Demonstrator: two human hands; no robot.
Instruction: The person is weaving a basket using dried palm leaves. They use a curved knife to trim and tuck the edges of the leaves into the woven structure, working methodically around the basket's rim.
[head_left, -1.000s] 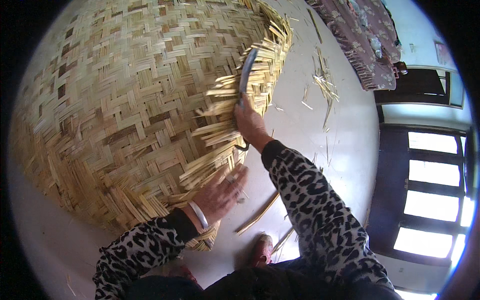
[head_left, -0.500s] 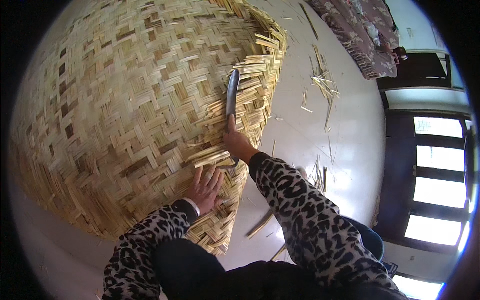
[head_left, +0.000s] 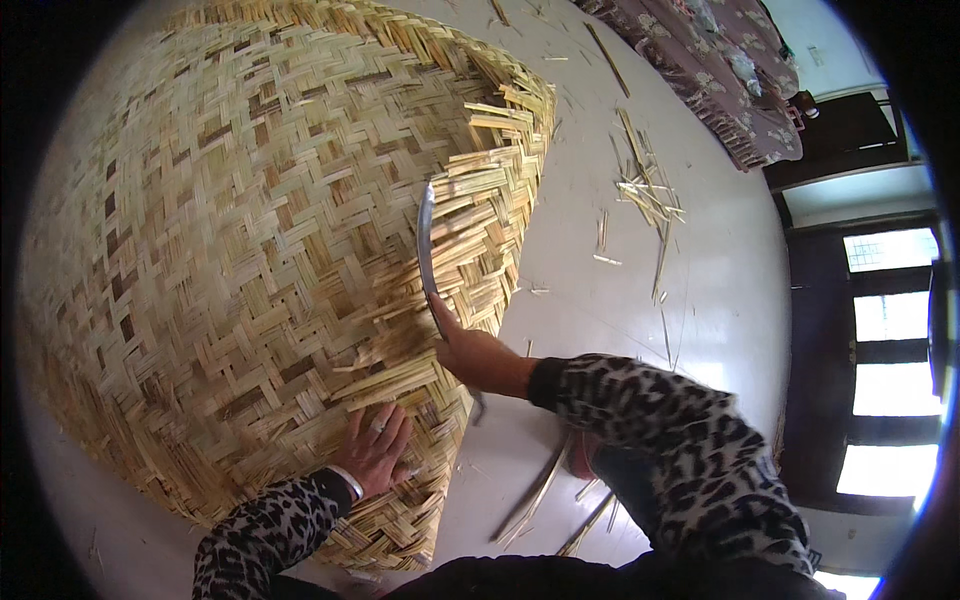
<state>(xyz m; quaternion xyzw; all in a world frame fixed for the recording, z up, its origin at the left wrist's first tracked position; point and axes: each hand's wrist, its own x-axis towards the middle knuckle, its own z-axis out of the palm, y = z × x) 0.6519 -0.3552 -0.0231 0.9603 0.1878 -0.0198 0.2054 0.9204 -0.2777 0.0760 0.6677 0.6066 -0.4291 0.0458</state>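
A large woven mat [head_left: 240,230] of pale split strips spreads before me, with its braided edge [head_left: 515,190] on the right. My right hand [head_left: 470,350] is closed around a long curved metal blade [head_left: 426,240]. The blade's tip points away from me and lies against loose strip ends [head_left: 470,225] folded inward along that edge. A thin hooked end of the tool shows below my right hand. Nearer to me, my left hand [head_left: 378,448] lies flat on the mat with fingers a little apart, holding nothing. It wears a ring and a bracelet.
Loose strips [head_left: 655,205] lie scattered on the pale floor [head_left: 600,310] right of the mat, and longer pieces [head_left: 530,500] lie near my leg. A patterned fringed cloth [head_left: 690,70] hangs at the far right. Dark-framed windows [head_left: 890,380] stand along the right.
The view has shifted over the mat. My right hand and the blade have come nearer to me, and my right elbow has swung outward. My left hand stays on the mat.
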